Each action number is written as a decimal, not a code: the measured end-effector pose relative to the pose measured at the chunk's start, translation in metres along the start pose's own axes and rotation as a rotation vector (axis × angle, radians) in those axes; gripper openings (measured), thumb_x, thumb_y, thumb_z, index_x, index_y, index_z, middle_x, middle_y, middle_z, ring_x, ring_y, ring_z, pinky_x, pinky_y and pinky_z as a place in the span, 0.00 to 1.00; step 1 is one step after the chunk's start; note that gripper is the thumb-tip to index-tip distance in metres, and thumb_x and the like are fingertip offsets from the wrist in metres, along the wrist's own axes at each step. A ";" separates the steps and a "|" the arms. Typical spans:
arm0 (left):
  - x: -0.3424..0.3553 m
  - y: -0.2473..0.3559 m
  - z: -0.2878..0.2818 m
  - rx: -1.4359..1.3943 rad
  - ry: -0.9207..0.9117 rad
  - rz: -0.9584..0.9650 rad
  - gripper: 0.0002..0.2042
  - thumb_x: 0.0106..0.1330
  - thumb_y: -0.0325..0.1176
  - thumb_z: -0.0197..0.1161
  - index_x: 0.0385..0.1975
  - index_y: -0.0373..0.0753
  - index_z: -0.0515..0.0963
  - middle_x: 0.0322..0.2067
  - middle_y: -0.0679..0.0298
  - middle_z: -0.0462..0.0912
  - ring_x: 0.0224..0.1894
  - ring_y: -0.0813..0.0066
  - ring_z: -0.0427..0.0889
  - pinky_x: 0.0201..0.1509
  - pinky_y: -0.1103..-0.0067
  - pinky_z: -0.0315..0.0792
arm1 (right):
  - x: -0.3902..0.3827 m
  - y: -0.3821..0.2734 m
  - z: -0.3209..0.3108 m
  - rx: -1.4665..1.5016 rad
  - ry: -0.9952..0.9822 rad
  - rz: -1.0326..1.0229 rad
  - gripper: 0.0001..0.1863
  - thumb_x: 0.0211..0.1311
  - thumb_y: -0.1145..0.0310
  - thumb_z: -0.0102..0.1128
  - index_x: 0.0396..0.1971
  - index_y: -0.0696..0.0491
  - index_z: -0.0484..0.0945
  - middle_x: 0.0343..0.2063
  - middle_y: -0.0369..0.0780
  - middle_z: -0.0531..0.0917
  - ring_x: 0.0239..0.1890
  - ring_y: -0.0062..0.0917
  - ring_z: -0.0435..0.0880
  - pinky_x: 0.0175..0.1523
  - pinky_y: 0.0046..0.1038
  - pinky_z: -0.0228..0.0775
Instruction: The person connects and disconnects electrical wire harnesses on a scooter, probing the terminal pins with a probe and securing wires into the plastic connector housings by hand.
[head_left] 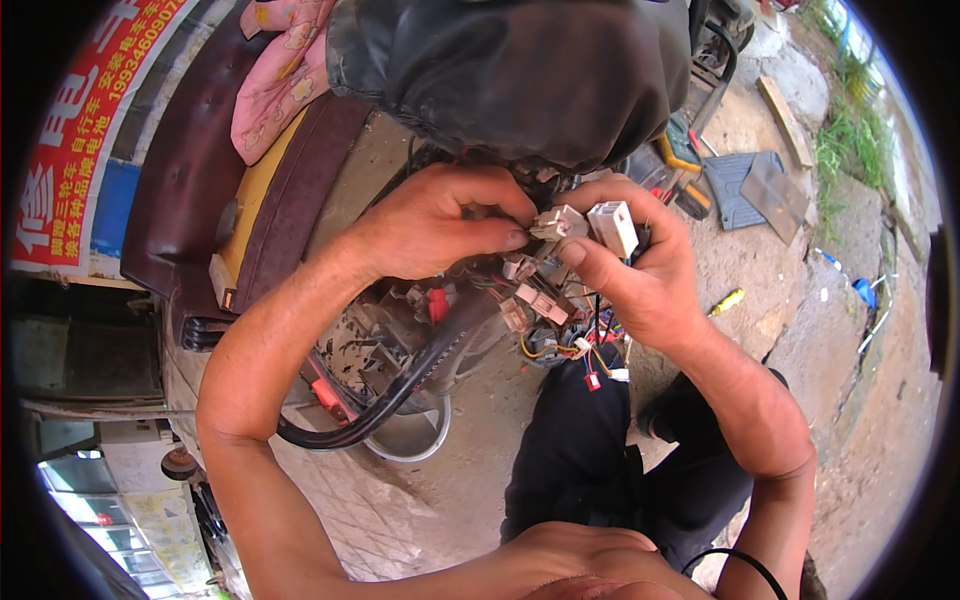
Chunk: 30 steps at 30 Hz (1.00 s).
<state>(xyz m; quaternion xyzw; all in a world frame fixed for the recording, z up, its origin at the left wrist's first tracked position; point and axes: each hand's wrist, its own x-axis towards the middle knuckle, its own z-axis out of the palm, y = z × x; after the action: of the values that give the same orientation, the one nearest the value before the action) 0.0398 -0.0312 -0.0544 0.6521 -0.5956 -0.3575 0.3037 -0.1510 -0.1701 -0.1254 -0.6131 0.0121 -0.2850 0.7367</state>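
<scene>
Right hand (650,260) clamped on a pale connector (559,223), white plug (613,229) just beside it, left hand (430,222) at the connector's left end, grip I cannot tell, more plugs (541,303) below.

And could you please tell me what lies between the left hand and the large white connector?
In the head view, a beige connector lies between the left hand and the large white connector.
</scene>
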 end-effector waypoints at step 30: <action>0.004 0.014 0.009 0.064 0.089 -0.122 0.08 0.72 0.30 0.60 0.42 0.35 0.83 0.32 0.69 0.80 0.39 0.82 0.78 0.46 0.82 0.71 | 0.005 -0.009 -0.029 0.213 0.196 0.311 0.12 0.66 0.66 0.66 0.46 0.54 0.80 0.25 0.27 0.75 0.19 0.08 0.64 0.23 0.14 0.53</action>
<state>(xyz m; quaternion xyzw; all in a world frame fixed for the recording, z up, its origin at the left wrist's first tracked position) 0.0244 -0.0364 -0.0487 0.7118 -0.5518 -0.3266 0.2866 -0.1614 -0.1992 -0.1231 -0.4919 0.1481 -0.2256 0.8278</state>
